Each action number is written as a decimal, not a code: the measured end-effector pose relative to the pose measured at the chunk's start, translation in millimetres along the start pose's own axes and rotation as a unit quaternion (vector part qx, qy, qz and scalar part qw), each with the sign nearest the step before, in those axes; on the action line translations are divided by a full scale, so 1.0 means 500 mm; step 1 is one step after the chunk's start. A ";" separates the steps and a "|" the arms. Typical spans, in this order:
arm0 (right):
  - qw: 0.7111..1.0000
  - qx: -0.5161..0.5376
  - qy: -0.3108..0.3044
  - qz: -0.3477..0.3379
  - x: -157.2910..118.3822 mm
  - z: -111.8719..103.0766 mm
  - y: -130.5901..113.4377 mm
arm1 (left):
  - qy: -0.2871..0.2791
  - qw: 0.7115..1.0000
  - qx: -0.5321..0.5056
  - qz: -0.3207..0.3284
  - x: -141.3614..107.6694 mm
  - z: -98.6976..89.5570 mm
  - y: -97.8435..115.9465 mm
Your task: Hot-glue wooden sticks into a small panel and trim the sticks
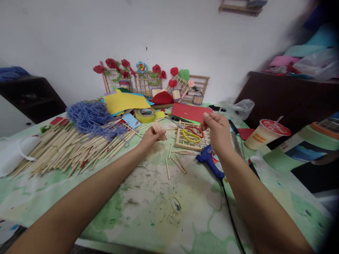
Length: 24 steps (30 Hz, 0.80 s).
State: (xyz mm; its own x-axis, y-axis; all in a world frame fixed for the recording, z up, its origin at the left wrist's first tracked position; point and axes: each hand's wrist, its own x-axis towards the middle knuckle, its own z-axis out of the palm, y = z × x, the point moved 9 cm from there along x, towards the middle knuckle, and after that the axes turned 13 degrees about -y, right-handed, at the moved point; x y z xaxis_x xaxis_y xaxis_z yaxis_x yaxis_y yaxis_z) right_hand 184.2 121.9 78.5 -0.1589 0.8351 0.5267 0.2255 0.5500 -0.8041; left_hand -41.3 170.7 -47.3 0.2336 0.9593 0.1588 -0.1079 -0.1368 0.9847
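Observation:
My left hand (150, 137) grips a small panel of short wooden sticks (158, 129) laid side by side. Above the right part of the table, my right hand (217, 128) is closed with fingertips pinched; what is in them, if anything, I cannot make out. Just left of it, scissors (192, 135) with red and yellow handles lie on a wooden stick lattice (182, 144). Below that hand rests a blue glue gun (210, 162), its black cord running to the front edge. Several loose short sticks (167, 168) lie between my hands.
Bundles of wooden sticks (60, 153) and blue yarn (88, 116) cover the left side. Yellow tape (145, 115) and red sheet (190, 112) lie behind. A drink cup (265, 134) and a large jar (296, 150) stand right. Stick frames with red flowers (148, 83) lean against the wall.

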 end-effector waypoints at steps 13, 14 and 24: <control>0.997 -0.023 -0.062 0.034 0.004 0.036 0.017 | 0.005 0.926 0.373 -0.049 0.012 -0.040 -0.025; 0.997 -0.023 -0.063 0.033 0.004 0.036 0.016 | 0.006 0.928 0.369 -0.046 0.011 -0.039 -0.026; 0.993 -0.056 -0.090 0.057 0.003 0.046 0.010 | 0.021 0.954 0.297 -0.027 0.009 -0.046 -0.024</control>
State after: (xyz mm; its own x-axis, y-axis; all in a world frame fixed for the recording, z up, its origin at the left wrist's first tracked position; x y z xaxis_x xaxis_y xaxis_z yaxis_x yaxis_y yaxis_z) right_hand 163.0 125.6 68.8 -0.2936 0.8820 0.3686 0.3561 0.4587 -0.8141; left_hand -61.2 182.1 -59.9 0.1828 0.9762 0.1167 0.4737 -0.1914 0.8596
